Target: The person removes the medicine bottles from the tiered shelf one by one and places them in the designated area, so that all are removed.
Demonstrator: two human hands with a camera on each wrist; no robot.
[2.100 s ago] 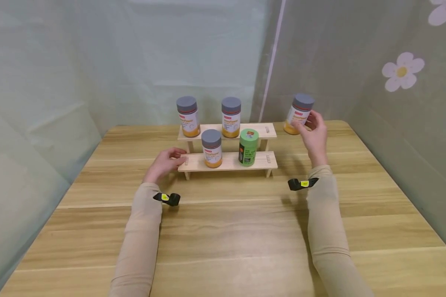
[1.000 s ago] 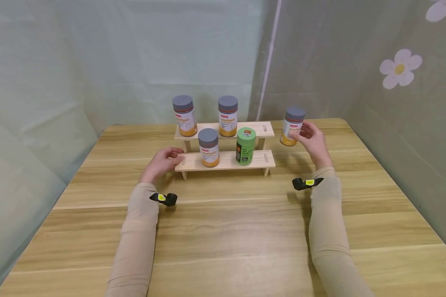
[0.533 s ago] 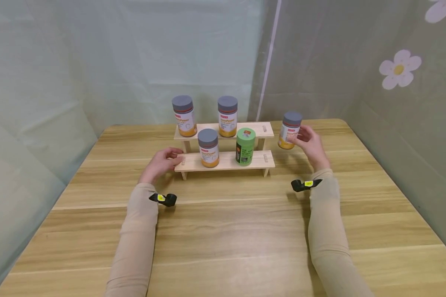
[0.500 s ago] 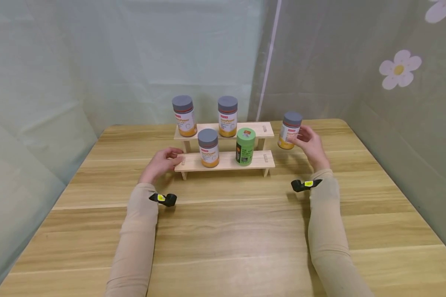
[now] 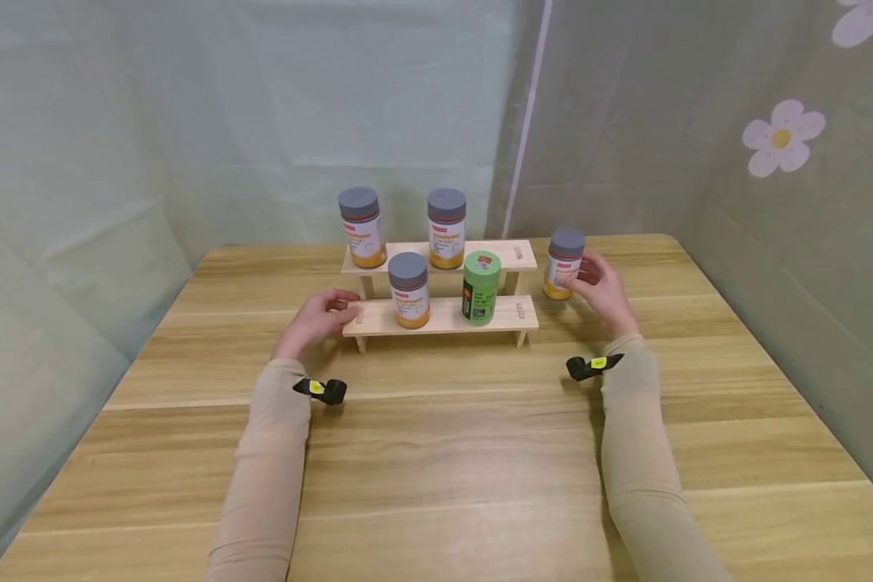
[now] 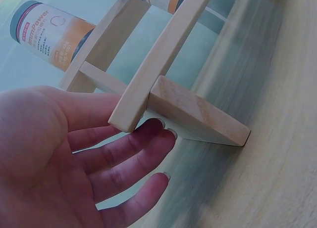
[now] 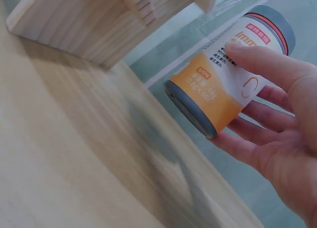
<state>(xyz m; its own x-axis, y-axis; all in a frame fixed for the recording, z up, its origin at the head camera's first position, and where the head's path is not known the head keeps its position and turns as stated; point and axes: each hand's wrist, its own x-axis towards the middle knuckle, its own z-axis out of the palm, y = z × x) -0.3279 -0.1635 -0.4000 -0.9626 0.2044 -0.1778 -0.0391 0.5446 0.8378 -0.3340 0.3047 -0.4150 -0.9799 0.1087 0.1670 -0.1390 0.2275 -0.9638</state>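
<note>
My right hand grips a supplement bottle with a grey cap and a white-and-orange label, right of a two-step wooden display rack. In the right wrist view that bottle hangs above the table, its shadow apart from its base. Thumb on the label, the other fingers are behind it. At the rack's left end, my left hand pinches the lower shelf, thumb on top. The left wrist view shows its fingers curled under the shelf end, near a leg.
Two matching grey-capped bottles stand on the upper shelf. On the lower shelf stand another grey-capped bottle and a green bottle. A wood-grain table lies beneath; fabric curtains hang behind it.
My right hand has brought its bottle down and slightly left, toward the rack's right side. The bottle is more upright than before. My left hand keeps its hold on the lower shelf.
</note>
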